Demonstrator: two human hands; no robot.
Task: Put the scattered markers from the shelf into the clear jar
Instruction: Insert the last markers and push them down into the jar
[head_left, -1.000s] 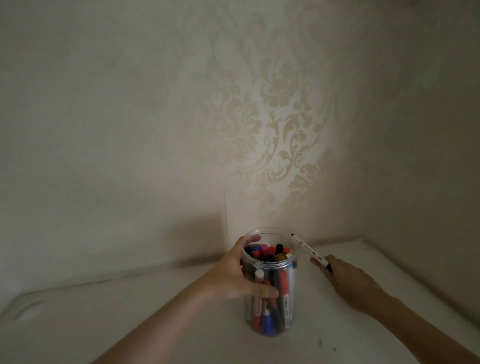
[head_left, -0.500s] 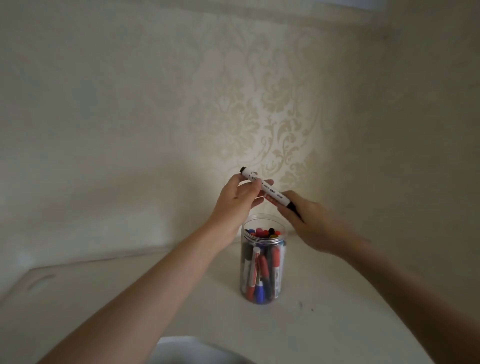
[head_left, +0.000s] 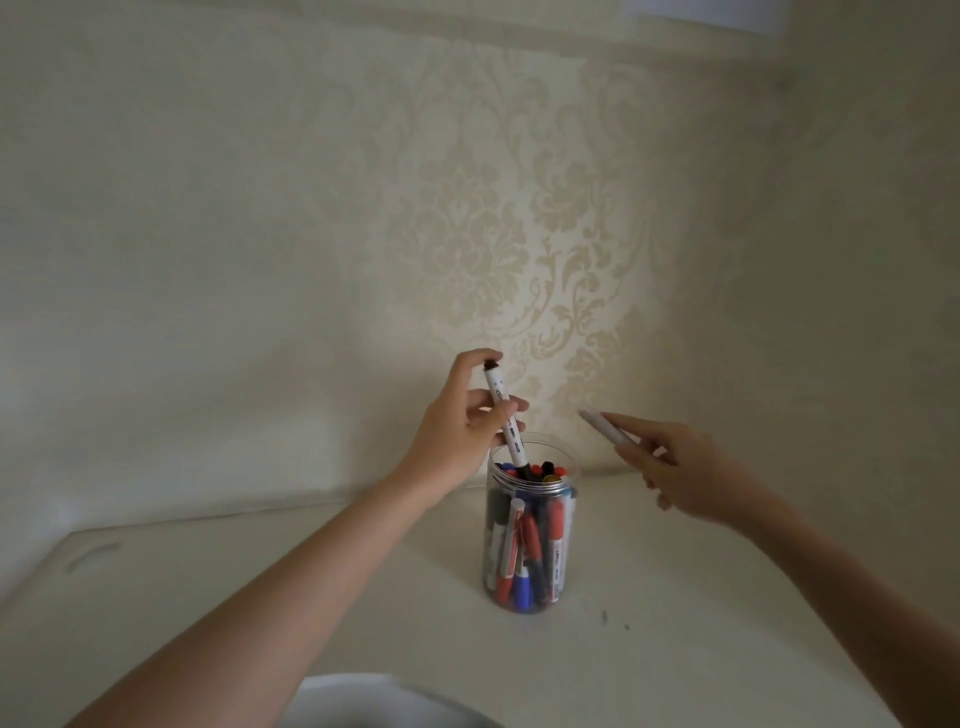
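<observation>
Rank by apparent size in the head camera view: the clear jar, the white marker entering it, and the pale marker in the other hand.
1. clear jar
2. white marker in left hand
3. pale marker in right hand, partly hidden, so unsure

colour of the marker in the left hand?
White barrel, black ends: the white marker in the head view.

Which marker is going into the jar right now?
The white marker in the left hand: its dark tip is already inside the jar. The right hand holds another marker off to the side.
</observation>
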